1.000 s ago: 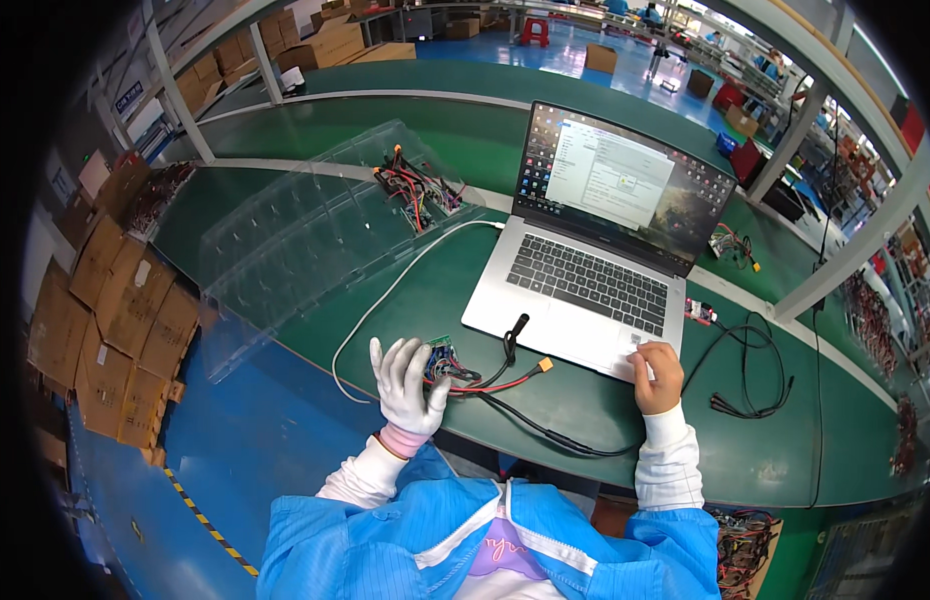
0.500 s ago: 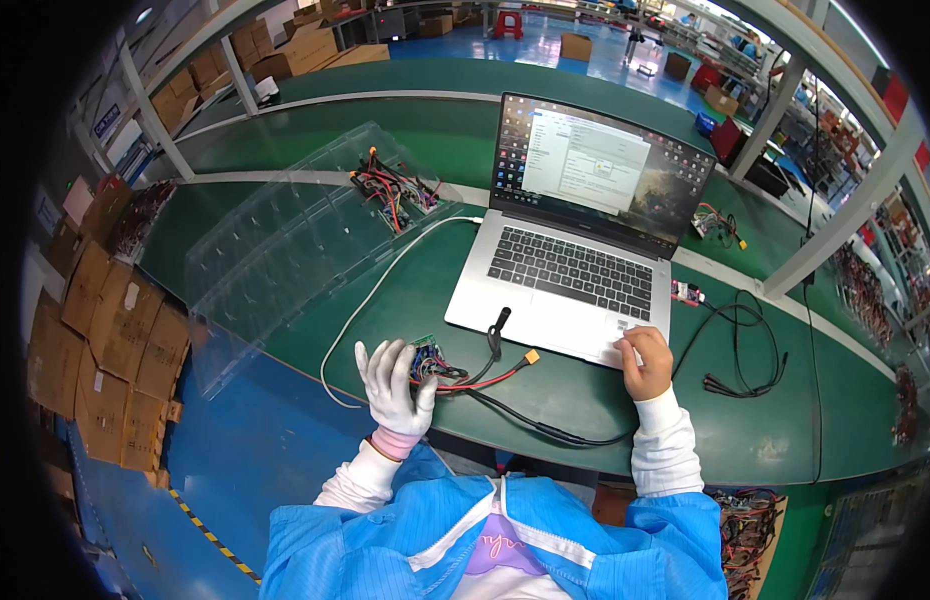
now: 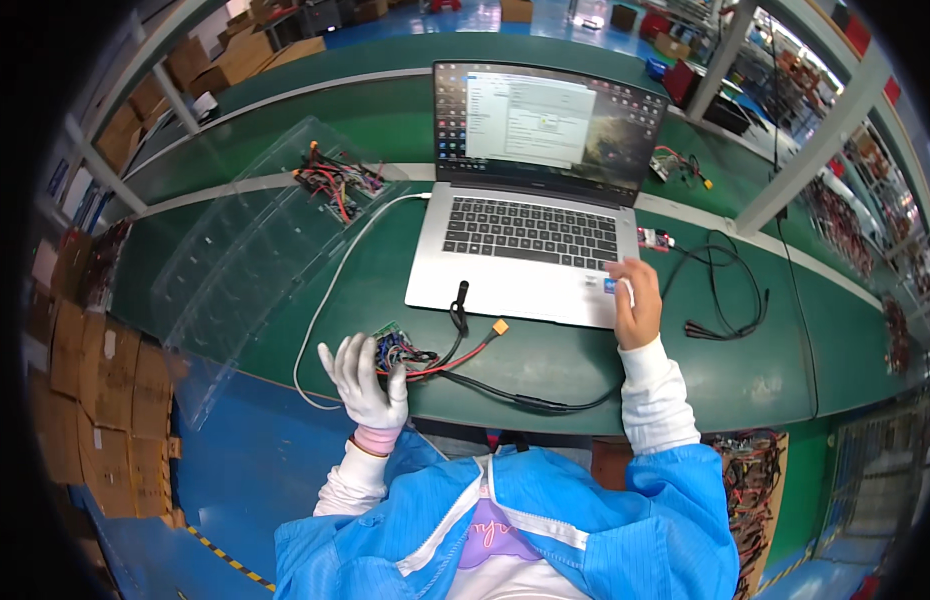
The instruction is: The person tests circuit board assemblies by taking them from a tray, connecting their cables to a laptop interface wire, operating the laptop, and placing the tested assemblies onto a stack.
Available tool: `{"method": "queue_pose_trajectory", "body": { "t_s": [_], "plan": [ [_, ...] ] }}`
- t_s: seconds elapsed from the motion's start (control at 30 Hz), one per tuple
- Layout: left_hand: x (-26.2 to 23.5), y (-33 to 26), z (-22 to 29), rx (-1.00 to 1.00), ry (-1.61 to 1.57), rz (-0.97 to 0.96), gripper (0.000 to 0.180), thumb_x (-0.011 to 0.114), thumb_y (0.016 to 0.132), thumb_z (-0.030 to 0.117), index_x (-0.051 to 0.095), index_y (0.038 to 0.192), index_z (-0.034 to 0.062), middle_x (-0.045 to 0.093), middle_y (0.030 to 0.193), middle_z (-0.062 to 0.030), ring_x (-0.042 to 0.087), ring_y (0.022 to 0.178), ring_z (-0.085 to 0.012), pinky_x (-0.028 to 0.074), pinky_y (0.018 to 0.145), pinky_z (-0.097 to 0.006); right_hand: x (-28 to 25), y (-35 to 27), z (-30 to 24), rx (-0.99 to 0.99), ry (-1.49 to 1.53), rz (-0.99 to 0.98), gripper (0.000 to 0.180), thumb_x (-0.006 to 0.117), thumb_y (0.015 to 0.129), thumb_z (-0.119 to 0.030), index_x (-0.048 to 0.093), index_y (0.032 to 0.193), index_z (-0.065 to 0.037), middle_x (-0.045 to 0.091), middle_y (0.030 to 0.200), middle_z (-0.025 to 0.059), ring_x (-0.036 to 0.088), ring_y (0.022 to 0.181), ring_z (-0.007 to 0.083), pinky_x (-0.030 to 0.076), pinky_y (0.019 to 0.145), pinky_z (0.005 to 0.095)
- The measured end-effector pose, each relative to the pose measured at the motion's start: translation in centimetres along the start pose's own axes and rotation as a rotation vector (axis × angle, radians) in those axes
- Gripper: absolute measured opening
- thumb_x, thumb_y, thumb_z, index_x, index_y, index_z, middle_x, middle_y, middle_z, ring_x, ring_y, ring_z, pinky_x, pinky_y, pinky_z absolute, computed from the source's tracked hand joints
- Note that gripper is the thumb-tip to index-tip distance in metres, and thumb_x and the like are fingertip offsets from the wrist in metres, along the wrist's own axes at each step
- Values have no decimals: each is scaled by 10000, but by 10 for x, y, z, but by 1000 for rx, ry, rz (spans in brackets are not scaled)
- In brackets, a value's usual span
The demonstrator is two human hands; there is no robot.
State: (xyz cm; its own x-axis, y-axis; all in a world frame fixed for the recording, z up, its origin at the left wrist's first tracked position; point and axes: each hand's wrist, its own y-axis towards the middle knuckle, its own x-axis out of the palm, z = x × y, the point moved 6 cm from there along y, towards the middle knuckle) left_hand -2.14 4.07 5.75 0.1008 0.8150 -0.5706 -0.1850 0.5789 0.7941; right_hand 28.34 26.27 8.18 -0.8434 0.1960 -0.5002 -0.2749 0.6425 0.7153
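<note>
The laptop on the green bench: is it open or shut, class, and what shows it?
Open: the laptop has its lit screen raised above the keyboard, both showing.

Silver laptop (image 3: 505, 287) open, lit. Wired circuit board (image 3: 393, 350) lies near its front-left corner, yellow-tipped red lead (image 3: 471, 354) trailing right.

right grip (image 3: 638, 308) farther up the laptop palm rest (image 3: 505, 297), fingers straighter, blue sticker (image 3: 610, 286) now exposed
</note>
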Motion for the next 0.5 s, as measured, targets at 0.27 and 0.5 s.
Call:
{"method": "queue_pose_trajectory", "body": {
  "t_s": [0.27,0.5],
  "plan": [
    [2,-2,-3,-7,0,5,476,606,913,319,538,1255,-6,554,1249,-184,506,1192,-367,228,1142,-617,2,7,60,145,-155,-149,277,463,782,17,595,1020,-36,640,1083,142,492,1221,386,355,1034,471],
    [1,-1,-4,-10,-12,8,473,604,913,310,534,1259,-5,553,1250,-186,506,1192,-367,228,1142,-618,18,22,84,237,-159,-282,283,467,759,25,592,1004,-43,629,1086,142,493,1217,392,349,1041,487]
  ]
}}
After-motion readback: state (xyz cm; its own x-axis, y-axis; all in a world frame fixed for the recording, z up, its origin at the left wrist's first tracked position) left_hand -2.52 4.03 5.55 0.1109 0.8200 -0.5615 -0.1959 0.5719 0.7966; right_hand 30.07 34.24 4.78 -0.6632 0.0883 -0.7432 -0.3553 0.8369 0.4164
